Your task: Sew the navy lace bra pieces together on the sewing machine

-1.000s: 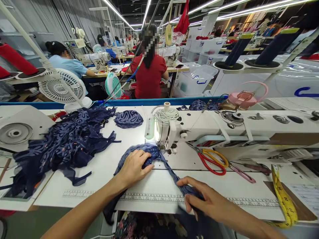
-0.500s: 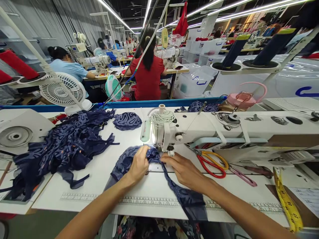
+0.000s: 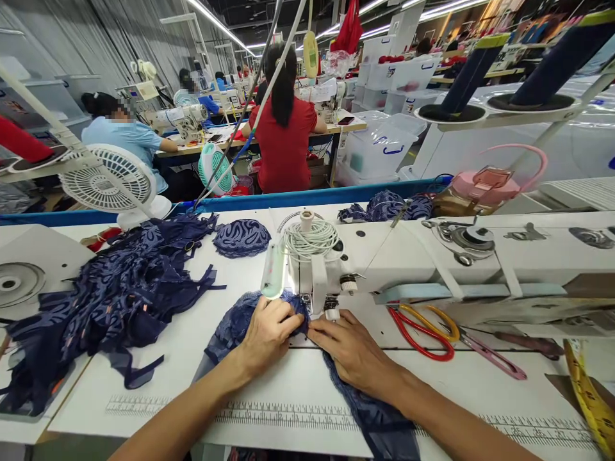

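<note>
Navy lace fabric [image 3: 229,330] lies bunched under the needle area of a white sewing machine [image 3: 379,253], and a long piece of it trails down over the table's front edge. My left hand [image 3: 270,330] is closed on the bunched lace just left of the presser foot, thumb and fingers pinching it. On the other side, my right hand [image 3: 353,352] pinches the lace edge with thumb and forefinger, close to the foot. Its palm lies over the trailing part and hides some of it. The needle point itself is hard to make out.
A heap of navy lace garments [image 3: 129,294] lies left, with a lace cup [image 3: 241,237] beside it. Red-handled scissors [image 3: 425,339], yellow-handled scissors [image 3: 444,315] and a tape measure [image 3: 589,397] lie right. Thread cones [image 3: 473,73] stand above. Co-workers sit beyond the blue edge.
The view has shifted and tilted slightly. My left hand has turned flatter over the lace, its fingers nearer the foot. My right hand's fingers have bent closer in around the lace edge.
</note>
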`<act>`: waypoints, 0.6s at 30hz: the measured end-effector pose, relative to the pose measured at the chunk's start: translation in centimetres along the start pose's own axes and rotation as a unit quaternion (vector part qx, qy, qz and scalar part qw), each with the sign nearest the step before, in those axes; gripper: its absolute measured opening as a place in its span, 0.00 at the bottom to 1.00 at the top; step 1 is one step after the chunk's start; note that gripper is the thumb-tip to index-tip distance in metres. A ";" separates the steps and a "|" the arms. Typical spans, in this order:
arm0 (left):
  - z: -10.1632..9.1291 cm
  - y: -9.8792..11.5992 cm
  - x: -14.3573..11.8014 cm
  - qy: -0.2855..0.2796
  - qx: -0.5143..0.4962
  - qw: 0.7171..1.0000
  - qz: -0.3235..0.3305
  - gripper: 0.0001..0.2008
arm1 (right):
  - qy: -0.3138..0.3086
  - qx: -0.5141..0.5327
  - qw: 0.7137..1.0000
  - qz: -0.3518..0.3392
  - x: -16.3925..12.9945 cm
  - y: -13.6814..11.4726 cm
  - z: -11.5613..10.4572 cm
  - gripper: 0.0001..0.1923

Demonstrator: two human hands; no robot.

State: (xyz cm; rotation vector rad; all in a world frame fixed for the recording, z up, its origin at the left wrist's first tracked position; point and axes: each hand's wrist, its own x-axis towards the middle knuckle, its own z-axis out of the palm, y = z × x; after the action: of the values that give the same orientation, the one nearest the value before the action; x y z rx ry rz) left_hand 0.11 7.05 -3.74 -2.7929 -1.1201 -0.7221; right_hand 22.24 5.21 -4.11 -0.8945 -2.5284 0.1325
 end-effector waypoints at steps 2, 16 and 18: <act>0.0 0.0 0.1 -0.006 0.005 1.000 -0.001 0.18 | -0.002 -0.008 1.000 0.001 0.0 -0.1 0.0 0.26; 0.6 0.1 -0.8 0.010 0.008 1.000 0.021 0.18 | 0.025 0.021 0.999 0.010 -0.3 0.0 0.0 0.27; 0.7 -0.6 -0.7 0.012 0.001 1.000 0.024 0.18 | 0.024 0.015 0.999 0.015 -0.3 0.1 0.1 0.27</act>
State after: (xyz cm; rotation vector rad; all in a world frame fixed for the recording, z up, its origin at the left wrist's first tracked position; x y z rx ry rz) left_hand -0.44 7.23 -4.72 -2.7908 -1.0457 -0.7463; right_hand 22.45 5.14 -4.34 -0.9143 -2.4629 0.1559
